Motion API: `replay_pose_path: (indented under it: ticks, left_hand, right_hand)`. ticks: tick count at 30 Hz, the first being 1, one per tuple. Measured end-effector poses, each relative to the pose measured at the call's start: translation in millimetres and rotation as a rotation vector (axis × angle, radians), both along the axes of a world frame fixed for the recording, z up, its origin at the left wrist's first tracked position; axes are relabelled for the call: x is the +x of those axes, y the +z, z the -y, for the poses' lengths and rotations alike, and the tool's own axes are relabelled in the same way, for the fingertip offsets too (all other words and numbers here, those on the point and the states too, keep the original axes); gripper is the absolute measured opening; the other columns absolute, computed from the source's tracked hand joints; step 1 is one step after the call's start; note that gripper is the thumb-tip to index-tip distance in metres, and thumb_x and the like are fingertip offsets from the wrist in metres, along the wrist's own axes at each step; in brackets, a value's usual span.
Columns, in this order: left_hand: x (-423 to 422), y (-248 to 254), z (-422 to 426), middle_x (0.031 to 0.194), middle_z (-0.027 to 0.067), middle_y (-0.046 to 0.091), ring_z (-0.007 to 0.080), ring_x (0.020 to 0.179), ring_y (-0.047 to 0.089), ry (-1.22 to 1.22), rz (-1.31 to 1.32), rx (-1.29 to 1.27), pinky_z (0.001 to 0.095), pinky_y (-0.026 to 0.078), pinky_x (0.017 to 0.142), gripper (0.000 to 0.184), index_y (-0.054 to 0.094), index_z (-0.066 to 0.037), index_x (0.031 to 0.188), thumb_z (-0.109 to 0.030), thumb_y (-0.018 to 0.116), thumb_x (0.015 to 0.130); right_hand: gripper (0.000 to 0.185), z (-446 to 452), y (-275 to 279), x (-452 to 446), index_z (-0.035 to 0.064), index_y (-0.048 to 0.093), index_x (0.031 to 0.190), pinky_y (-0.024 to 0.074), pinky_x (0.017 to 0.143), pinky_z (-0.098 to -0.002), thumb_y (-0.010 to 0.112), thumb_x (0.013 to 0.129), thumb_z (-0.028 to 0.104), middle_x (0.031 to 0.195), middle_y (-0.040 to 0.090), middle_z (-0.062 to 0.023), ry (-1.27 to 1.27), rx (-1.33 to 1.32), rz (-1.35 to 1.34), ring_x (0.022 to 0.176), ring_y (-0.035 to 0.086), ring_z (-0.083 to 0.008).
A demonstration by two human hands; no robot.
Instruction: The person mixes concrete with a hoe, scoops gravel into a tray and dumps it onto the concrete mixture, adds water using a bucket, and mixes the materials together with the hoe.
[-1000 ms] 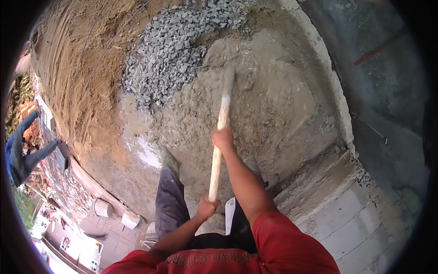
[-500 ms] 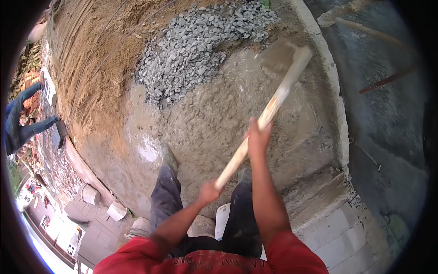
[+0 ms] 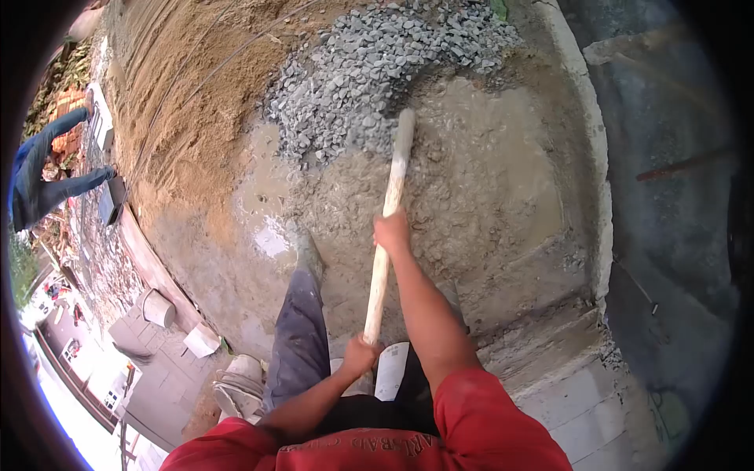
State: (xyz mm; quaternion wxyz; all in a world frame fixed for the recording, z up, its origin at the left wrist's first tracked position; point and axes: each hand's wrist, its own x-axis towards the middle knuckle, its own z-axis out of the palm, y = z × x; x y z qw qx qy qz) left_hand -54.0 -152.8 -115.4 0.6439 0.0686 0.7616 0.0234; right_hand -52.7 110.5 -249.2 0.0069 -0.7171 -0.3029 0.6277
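A long wooden handle [image 3: 379, 276] runs up from near my waist into the wet grey mix. My left hand [image 3: 361, 355] is closed round its lower end, just in front of my body. Higher up, about midway along the handle, my right hand [image 3: 392, 232] grips it. The tool's far end meets the edge where the grey gravel [image 3: 345, 86] borders the wet mix [image 3: 463, 180]; its head is hidden or blurred there. Brown sand [image 3: 188, 118] lies left of the gravel.
A person in jeans [image 3: 59, 188] stands at the far left. Near the lower left are a bucket [image 3: 159, 308] and stacked buckets [image 3: 238, 382]. A raised concrete edge [image 3: 601, 180] runs down the right side, and pale blocks [image 3: 577, 404] lie at the lower right.
The tool first swung up to the right, then came back left to the gravel's edge. My right hand moved left with it. Both hands kept their hold on the handle.
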Motion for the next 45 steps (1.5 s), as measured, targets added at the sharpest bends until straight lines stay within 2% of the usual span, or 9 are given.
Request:
replay_pose_path:
  ticks: [5,9,18,21,26,34,36,40,45]
  left_hand:
    - [51.9,77.6,72.8,0.086,0.0234,0.069,0.0355,0.085,0.071,-0.192,0.081,-0.018,0.0465,0.053,0.075,0.038,0.066,0.0,0.098,-0.032,0.078,0.081]
    - [64.6,106.5,45.8,0.089,0.0218,0.071,0.0361,0.086,0.071,-0.091,0.152,0.014,0.0461,0.053,0.078,0.038,0.068,-0.005,0.104,-0.035,0.076,0.083]
    - [-70.3,-158.5,-273.5,0.096,0.0201,0.071,0.0393,0.088,0.069,-0.333,-0.117,0.595,0.0472,0.055,0.077,0.035,0.067,-0.014,0.115,-0.029,0.071,0.083]
    - [-118.0,-164.2,-264.7,0.091,0.0224,0.071,0.0407,0.087,0.069,-0.346,-0.207,0.508,0.0461,0.055,0.076,0.04,0.067,-0.007,0.112,-0.032,0.075,0.081]
    - [-86.5,-110.3,-139.8,0.079,0.0202,0.068,0.0301,0.075,0.07,-0.055,-0.122,0.149,0.0405,0.053,0.072,0.04,0.067,0.0,0.1,-0.03,0.08,0.078]
    - [38.5,20.4,-13.2,0.09,0.0271,0.069,0.0421,0.09,0.069,-0.224,-0.069,0.103,0.0492,0.053,0.076,0.04,0.066,-0.002,0.102,-0.032,0.077,0.079]
    - [44.3,56.7,18.7,0.094,0.0258,0.07,0.0419,0.093,0.069,-0.233,0.005,0.033,0.0492,0.054,0.08,0.044,0.066,-0.003,0.109,-0.034,0.077,0.08]
    - [65.9,70.6,50.3,0.097,0.0238,0.07,0.0409,0.095,0.069,-0.224,0.131,0.04,0.0484,0.054,0.082,0.046,0.065,-0.005,0.113,-0.038,0.075,0.082]
    - [83.2,-60.3,-88.7,0.092,0.0233,0.07,0.0414,0.089,0.069,-0.231,0.099,0.309,0.0485,0.054,0.077,0.044,0.071,-0.004,0.101,-0.044,0.074,0.083]
  right_hand:
    - [0.019,93.4,24.7,107.9,-0.002,0.052,0.095,0.0493,0.04,-0.0347,0.064,0.086,0.01,0.059,0.054,-0.0068,-0.275,-0.179,-0.076,0.044,0.057,-0.0193]
    - [0.035,65.9,88.4,123.0,-0.0001,0.045,0.114,0.0475,0.039,-0.0338,0.063,0.086,0.011,0.068,0.056,-0.0089,-0.306,-0.042,0.078,0.043,0.056,-0.0187]
    - [0.047,-265.8,32.3,28.6,-0.0092,0.04,0.126,0.0528,0.048,-0.033,0.061,0.088,0.009,0.079,0.06,-0.0152,-0.363,0.772,-0.161,0.052,0.059,-0.019]
    - [0.05,-277.6,-42.2,-23.8,-0.0125,0.041,0.123,0.0548,0.048,-0.034,0.063,0.084,0.009,0.085,0.063,-0.0215,-0.298,0.485,-0.156,0.053,0.064,-0.0221]
    - [0.042,-154.1,-82.5,-75.3,-0.0147,0.048,0.113,0.0527,0.043,-0.0391,0.065,0.083,0.008,0.074,0.066,-0.0234,-0.066,0.338,0.008,0.049,0.065,-0.0293]
    - [0.022,3.1,-9.6,88.5,0.0021,0.05,0.069,0.0485,0.041,-0.0355,0.06,0.086,0.012,0.058,0.053,-0.0062,-0.269,-0.148,-0.121,0.044,0.055,-0.0191]
    - [0.011,42.1,30.1,107.8,0.0021,0.05,0.088,0.0476,0.039,-0.034,0.059,0.086,0.007,0.06,0.05,-0.0045,-0.338,-0.141,-0.04,0.042,0.053,-0.0175]
    - [0.04,65.2,88.4,132.0,-0.0029,0.045,0.116,0.048,0.039,-0.0341,0.062,0.082,0.005,0.063,0.054,-0.0078,-0.429,-0.027,0.069,0.042,0.055,-0.0184]
    - [0.067,-88.7,79.2,148.5,-0.0072,0.033,0.14,0.0484,0.047,-0.0346,0.064,0.089,0.021,0.074,0.06,-0.014,-0.303,0.421,0.111,0.049,0.058,-0.0186]
